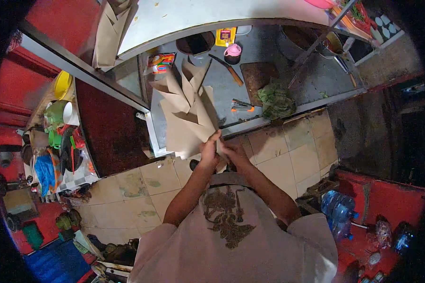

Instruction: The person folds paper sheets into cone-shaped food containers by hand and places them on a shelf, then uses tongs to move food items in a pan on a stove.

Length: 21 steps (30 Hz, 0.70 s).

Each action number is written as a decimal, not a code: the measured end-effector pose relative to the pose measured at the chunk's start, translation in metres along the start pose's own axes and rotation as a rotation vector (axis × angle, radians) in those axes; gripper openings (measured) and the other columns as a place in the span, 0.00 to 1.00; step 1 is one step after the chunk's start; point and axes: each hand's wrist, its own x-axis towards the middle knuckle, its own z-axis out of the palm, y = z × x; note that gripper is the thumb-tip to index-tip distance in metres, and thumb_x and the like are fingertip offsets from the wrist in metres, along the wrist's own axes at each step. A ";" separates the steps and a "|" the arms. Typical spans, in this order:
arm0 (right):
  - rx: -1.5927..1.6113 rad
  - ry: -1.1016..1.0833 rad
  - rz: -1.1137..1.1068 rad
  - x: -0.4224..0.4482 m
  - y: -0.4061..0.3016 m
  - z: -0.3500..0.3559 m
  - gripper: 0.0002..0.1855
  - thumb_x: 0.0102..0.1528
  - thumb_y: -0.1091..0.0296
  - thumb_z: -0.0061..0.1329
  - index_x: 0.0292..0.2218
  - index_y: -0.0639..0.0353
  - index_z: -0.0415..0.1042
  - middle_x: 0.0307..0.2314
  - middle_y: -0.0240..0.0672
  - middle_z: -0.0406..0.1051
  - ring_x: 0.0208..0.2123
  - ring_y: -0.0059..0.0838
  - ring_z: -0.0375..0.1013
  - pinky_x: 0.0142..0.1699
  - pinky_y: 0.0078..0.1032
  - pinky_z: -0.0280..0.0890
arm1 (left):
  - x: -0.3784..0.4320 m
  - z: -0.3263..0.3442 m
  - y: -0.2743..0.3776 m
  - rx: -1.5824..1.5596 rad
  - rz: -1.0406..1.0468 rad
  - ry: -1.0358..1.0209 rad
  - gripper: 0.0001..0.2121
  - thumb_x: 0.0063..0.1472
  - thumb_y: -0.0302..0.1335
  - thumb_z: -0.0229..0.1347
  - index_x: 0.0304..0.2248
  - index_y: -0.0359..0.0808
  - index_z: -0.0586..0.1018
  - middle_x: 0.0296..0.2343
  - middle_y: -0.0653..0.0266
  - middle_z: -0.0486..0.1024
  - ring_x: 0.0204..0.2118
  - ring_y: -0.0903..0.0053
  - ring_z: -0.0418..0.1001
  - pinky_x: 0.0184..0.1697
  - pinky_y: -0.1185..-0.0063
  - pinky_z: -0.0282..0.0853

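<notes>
My left hand (210,148) is shut on the lower edge of a brown paper piece (203,122) folded into a pointed pocket. Close beside it, my right hand (234,152) is motion-blurred at the paper's lower right edge; its grip is unclear. More folded brown paper cones (173,92) stand just beyond, overlapping one another. Beneath them, flat brown paper sheets (179,132) lie at the counter's front left corner. An orange-and-black stapler (242,105) rests on the grey counter (230,90) to the right.
A knife (232,72) with a wooden handle lies near a dark cutting board (256,76) and a green mesh bundle (277,100). Behind are a pink-lidded jar (232,53) and food packets (162,63). A white shelf (205,9) overhangs the counter, with folded brown paper (109,42) at its left end.
</notes>
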 end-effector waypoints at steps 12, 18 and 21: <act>-0.525 -0.112 -0.295 0.035 -0.001 -0.022 0.27 0.43 0.61 0.58 0.41 0.64 0.64 0.33 0.36 0.68 0.32 0.24 0.68 0.32 0.20 0.65 | -0.040 -0.031 0.003 0.587 0.061 0.044 0.18 0.52 0.40 0.57 0.27 0.30 0.73 0.21 0.65 0.71 0.17 0.82 0.66 0.19 0.83 0.60; -0.419 0.102 -0.744 0.023 0.002 -0.001 0.33 0.44 0.65 0.56 0.48 0.62 0.55 0.40 0.40 0.65 0.41 0.31 0.66 0.39 0.27 0.66 | -0.041 -0.033 0.002 0.390 0.014 -0.025 0.12 0.54 0.30 0.55 0.32 0.28 0.73 0.24 0.61 0.73 0.23 0.78 0.72 0.27 0.81 0.70; -0.571 0.059 -0.817 0.024 -0.017 -0.002 0.32 0.45 0.62 0.55 0.48 0.61 0.56 0.41 0.41 0.64 0.41 0.41 0.66 0.41 0.35 0.64 | -0.037 -0.039 0.006 0.378 0.053 -0.058 0.10 0.54 0.28 0.55 0.31 0.28 0.72 0.24 0.61 0.73 0.23 0.77 0.72 0.27 0.81 0.70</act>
